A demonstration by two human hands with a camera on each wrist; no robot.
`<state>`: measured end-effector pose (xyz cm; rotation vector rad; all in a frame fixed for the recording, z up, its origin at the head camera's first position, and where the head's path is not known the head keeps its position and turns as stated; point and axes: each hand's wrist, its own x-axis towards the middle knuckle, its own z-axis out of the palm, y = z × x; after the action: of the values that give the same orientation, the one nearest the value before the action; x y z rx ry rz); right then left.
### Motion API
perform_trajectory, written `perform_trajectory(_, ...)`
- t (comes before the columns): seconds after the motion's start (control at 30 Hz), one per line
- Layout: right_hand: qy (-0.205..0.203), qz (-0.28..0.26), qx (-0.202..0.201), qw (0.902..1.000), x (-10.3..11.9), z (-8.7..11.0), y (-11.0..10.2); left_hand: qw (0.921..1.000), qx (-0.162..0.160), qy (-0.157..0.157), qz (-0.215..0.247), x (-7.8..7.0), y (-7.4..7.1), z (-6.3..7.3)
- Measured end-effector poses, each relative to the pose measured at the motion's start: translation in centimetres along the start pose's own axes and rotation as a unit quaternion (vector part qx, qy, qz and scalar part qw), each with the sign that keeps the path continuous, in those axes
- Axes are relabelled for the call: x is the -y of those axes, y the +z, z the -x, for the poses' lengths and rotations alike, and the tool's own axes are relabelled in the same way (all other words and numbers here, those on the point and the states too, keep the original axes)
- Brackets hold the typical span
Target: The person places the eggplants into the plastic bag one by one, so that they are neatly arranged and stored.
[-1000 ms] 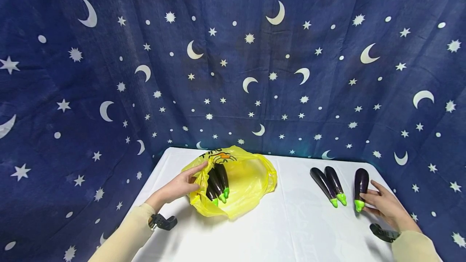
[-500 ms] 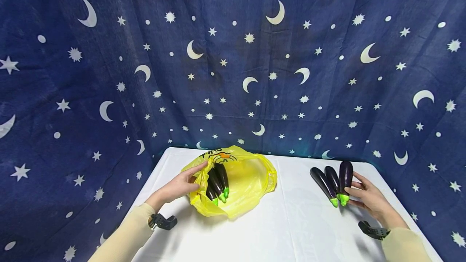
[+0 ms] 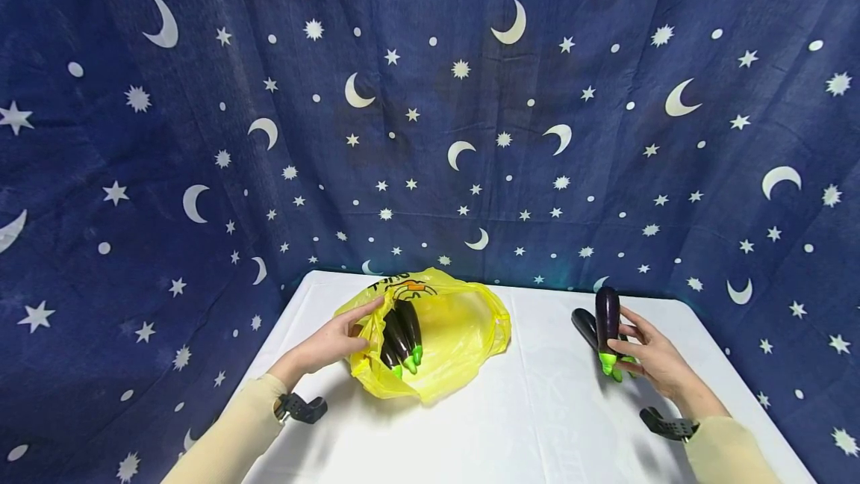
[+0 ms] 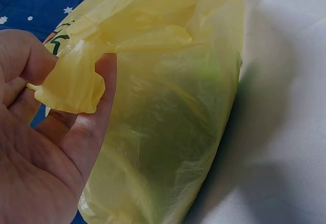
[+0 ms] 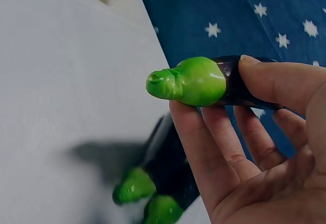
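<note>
One dark purple eggplant (image 3: 608, 316), green stem end toward the person, held up over the right part of the table by the right hand (image 3: 655, 364). Thumb on one side, fingers on the other, clamped on it near the stem end; right wrist view shows it raised above the lying pair. Two more eggplants (image 3: 584, 326) on the table right there, side by side, partly hidden by the held one and the hand in head view. Well apart from these: yellow bag (image 3: 463, 327), mouth facing the person, dark print on top. Left hand (image 3: 329, 342) pinches the left edge of its mouth, thumb and fingers clamped on the plastic. At least three eggplants (image 3: 406, 331) inside, near that edge. White-covered table (image 3: 497, 424); black straps (image 3: 300, 408) on both wrists, cream sleeves (image 3: 231, 424). Blue star-and-moon cloth (image 3: 430, 118) behind.
</note>
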<state>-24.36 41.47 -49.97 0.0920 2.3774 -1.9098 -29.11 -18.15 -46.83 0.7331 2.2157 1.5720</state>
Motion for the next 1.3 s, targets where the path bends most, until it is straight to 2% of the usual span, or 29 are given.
perform_trajectory(0.43,-0.016,-0.026,0.048,0.9984,2.2,0.0,4.2,1.0,0.0,-0.002,0.004,0.0,-0.1,-0.1)
perform_trajectory(0.7,-0.034,-0.042,0.085,0.995,2.9,-0.2,6.7,0.9999,0.002,-0.002,0.011,0.0,0.0,0.1)
perform_trajectory(0.93,-0.023,-0.053,0.104,0.9929,3.5,-0.3,8.7,1.0,0.001,0.002,0.006,0.1,-0.1,0.1)
perform_trajectory(1.3,-0.032,-0.046,0.154,0.9865,3.9,-1.0,11.4,0.9999,0.002,0.003,0.01,0.1,-0.1,0.1)
